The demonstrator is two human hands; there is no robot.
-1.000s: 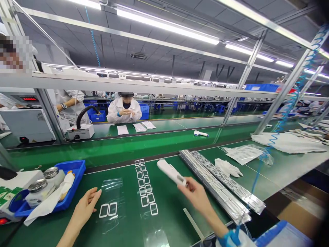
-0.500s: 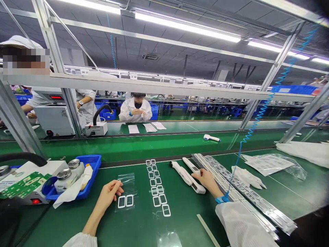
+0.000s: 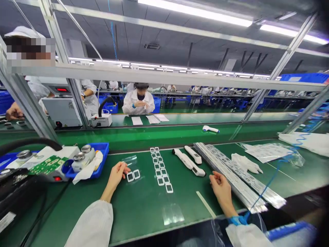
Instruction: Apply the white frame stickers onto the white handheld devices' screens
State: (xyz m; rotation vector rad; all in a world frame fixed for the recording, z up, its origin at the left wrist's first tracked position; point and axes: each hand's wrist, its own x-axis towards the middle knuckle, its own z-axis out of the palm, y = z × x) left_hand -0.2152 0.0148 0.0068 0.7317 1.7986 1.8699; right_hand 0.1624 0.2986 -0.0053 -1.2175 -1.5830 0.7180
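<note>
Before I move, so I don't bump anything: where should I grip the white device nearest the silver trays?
Likely best at mid-body, pinching its long edges from above with the right hand, coming over its near end: the white device lies flat and narrow, flanked by other white items and the silver trays.

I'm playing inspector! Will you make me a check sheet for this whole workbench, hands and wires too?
Surface: green tabletop; spills, nothing seen.
Job's things: white frames in two columns; two more by clear film; white handheld devices to their right.
Clutter: white glove, pale strip, blue tray holding bottles.
Hands: left hand at the film, grip unclear; right hand loosely curled near the devices, no item seen in it.
Cables: thin blue cord near right wrist.
Surroundings: co-worker in white across the line.
</note>
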